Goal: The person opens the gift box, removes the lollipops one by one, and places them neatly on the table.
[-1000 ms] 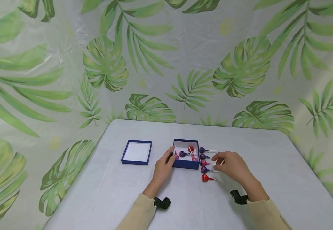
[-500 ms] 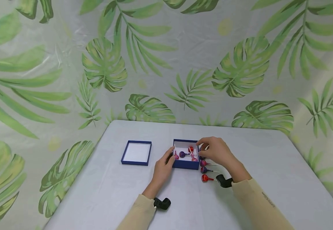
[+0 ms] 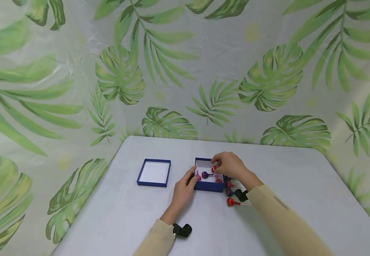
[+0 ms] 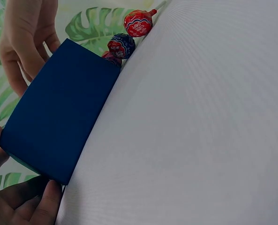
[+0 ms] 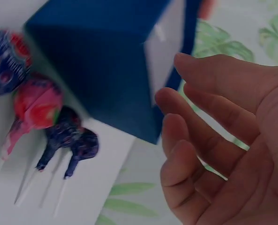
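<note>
My left hand (image 3: pixel 182 192) grips the left side of a small blue box (image 3: pixel 208 187) with a white inside. In the left wrist view its fingers (image 4: pixel 47 204) sit at the box's lower corner. Inside the box lie a purple lollipop (image 3: pixel 205 175), a pink lollipop (image 3: pixel 199 176), another pinkish one (image 3: pixel 218 180) and a red lollipop (image 3: pixel 214 169). My right hand (image 3: pixel 231 165) reaches over the box's right wall, its fingertips close by the red lollipop and partly covering it. The right wrist view shows thumb and fingers (image 5: pixel 176 126) apart at the rim, nothing visible between them.
Right of the box, several lollipops lie in a column, among them a red one (image 3: pixel 230 202), a purple one (image 3: pixel 229 192) and a pink one (image 5: pixel 38 103). A shallow blue-rimmed lid (image 3: pixel 154 172) lies to the left on the white table (image 3: pixel 114 217).
My right hand has moved from above the column of lollipops leftward, over the box's right wall and into the box. My left hand has stayed at the box.
</note>
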The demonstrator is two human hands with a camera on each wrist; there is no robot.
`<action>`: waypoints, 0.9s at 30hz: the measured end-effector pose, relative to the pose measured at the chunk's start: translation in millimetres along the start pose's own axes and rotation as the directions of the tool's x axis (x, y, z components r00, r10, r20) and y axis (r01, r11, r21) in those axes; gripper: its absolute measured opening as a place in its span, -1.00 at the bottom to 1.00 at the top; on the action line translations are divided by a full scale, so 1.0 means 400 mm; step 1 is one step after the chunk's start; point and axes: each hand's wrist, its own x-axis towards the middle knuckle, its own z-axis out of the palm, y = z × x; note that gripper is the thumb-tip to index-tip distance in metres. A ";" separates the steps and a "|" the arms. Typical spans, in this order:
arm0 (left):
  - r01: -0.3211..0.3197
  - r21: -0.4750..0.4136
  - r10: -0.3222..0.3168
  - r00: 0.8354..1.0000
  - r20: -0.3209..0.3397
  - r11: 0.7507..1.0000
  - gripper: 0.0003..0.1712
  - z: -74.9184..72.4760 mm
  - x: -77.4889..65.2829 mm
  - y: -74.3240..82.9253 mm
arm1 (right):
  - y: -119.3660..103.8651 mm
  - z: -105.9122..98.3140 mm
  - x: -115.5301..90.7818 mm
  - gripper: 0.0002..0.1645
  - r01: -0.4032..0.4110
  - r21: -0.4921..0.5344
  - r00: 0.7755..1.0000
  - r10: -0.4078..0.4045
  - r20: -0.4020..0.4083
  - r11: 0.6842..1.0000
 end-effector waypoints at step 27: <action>-0.023 0.020 0.023 1.000 -0.015 1.000 -0.50 0.002 -0.003 0.002 | 0.029 0.056 0.038 -0.58 0.054 -0.257 0.996 -0.035 0.077 0.965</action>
